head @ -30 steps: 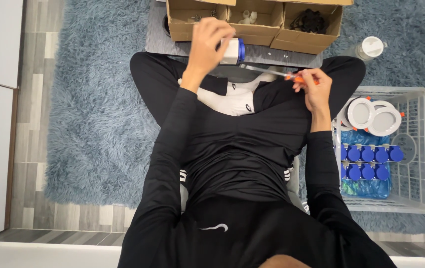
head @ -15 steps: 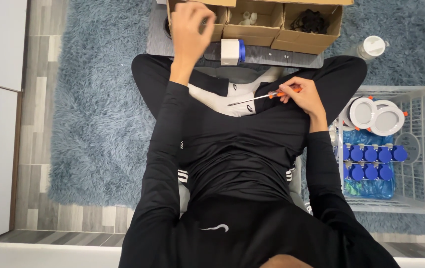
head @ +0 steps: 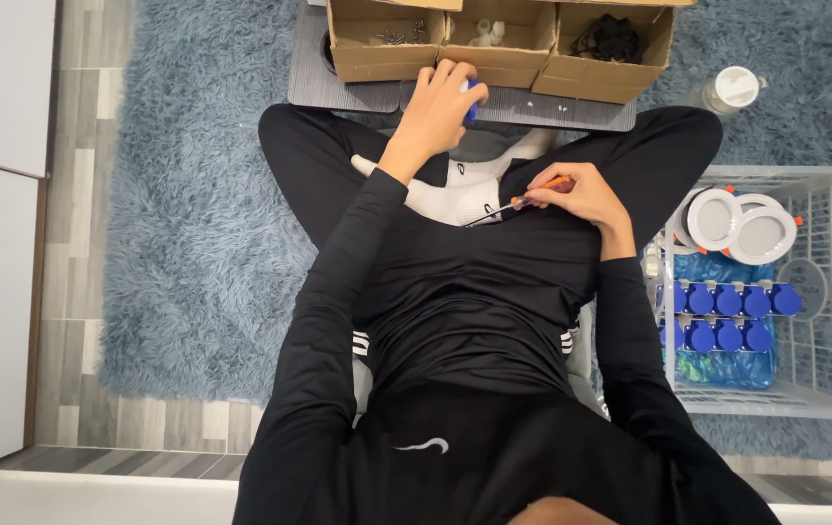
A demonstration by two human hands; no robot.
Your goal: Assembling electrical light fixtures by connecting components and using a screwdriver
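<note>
A: Head view, looking straight down at crossed legs on a fluffy blue rug (head: 192, 243). Left hand (head: 435, 102)?

B: Up at 12 o'clock, resting on the grey board (head: 338, 87), just below the cardboard boxes (head: 377, 53). Curled tight round a small blue part (head: 471, 100). Only a bit of blue peeking out between the fingers.

A: Right hand (head: 576, 194)?

B: Lower, near the middle, toward 1 o'clock. Pinched shut on a thin screwdriver (head: 523, 204) with an orange handle. Metal tip pointing toward 9 o'clock, hanging over a white sock (head: 455, 190), well apart from the blue part.

A: So which step?

B: Looks like holding the blue part down on the board, with the screwdriver waiting. Not touching any screw yet.

A: Needed for the next move?

B: Probably bringing tip and part together. Calls for a steady left grip and a careful aim, with such a tiny tip.

A: Anything else around?

B: Small screws in the left box, white bits in the middle one, black bits in the right one. White basket (head: 824, 292) at 3 o'clock, with round white lamps (head: 737, 224) on top and rows of blue caps (head: 727, 316) below. White-topped jar (head: 732, 87) at 2 o'clock on the rug.
</note>
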